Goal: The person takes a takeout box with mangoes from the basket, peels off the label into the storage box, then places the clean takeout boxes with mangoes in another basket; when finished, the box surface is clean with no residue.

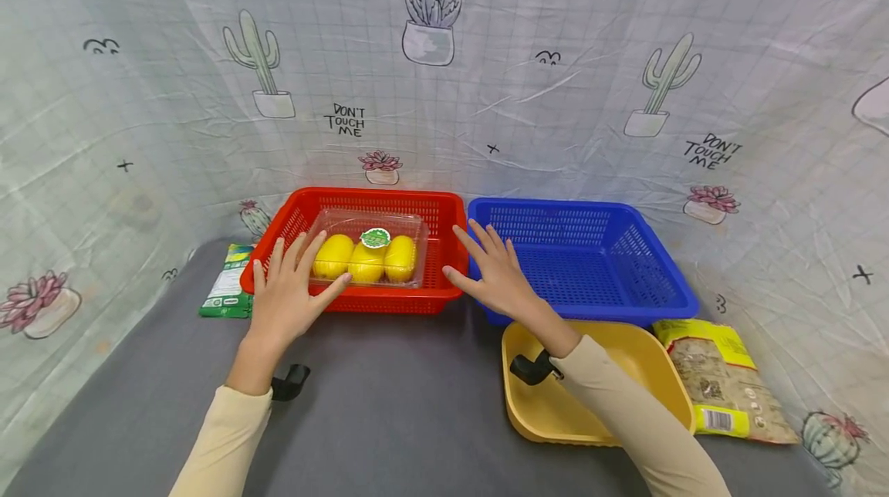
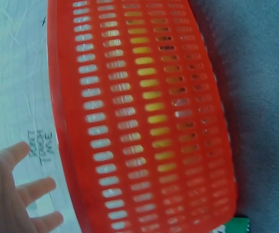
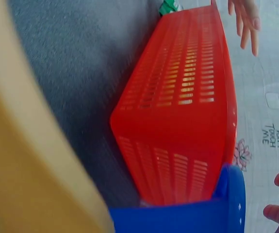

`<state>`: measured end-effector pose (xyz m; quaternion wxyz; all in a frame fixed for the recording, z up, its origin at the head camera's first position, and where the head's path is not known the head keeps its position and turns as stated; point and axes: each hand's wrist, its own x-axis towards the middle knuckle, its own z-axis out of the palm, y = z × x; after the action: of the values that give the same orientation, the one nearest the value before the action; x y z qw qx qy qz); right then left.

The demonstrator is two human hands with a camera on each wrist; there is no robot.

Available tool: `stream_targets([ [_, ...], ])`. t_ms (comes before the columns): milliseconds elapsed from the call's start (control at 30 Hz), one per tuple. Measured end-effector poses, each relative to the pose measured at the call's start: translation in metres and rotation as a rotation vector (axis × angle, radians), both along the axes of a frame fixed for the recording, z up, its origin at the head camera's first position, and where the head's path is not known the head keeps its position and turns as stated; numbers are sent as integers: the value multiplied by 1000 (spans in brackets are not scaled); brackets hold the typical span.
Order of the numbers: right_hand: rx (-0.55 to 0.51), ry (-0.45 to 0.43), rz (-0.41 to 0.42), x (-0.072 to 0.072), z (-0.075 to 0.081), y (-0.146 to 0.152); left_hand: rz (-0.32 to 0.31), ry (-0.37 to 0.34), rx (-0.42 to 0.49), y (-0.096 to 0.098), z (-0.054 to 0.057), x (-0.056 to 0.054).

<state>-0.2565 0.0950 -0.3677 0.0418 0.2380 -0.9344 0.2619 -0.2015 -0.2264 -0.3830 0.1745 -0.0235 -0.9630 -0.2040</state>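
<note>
A clear plastic box [image 1: 425,250] with three yellow oval fruits [image 1: 366,262] and a round green label lies inside the red basket [image 1: 389,300]. My left hand [image 1: 286,300] is over the basket's front left corner, fingers spread and holding nothing. Toward the basket's right end, my right hand [image 1: 496,273] reaches in from the right with its fingers spread, also holding nothing; it overlaps the left side of the blue basket [image 1: 590,265] in the head view. In the left wrist view the fingers [image 2: 37,189] show above the red basket's rim.
A yellow tray [image 1: 597,397] sits in front of the blue basket, under my right forearm. Beside it lies a brown and yellow packet [image 1: 729,381]. A green and white packet [image 1: 225,289] lies left of the red basket. Patterned cloth [image 1: 486,80] hangs behind and at both sides.
</note>
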Motion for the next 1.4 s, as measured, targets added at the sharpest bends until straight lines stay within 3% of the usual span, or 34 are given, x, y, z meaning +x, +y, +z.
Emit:
stream_targets([
  [467,-142,-102,87,-7,-1,-28,89,74,43,-17,-12,7],
  [733,-216,-167,57,-12,-3,-41,165,114,88,-28,-20,9],
  [1100,-273,-200,77,-20,-10,-56,211,79,140,-40,-32,14],
  [1400,-284,-181,102,-32,-11,-65,230,52,155,-49,-38,7],
])
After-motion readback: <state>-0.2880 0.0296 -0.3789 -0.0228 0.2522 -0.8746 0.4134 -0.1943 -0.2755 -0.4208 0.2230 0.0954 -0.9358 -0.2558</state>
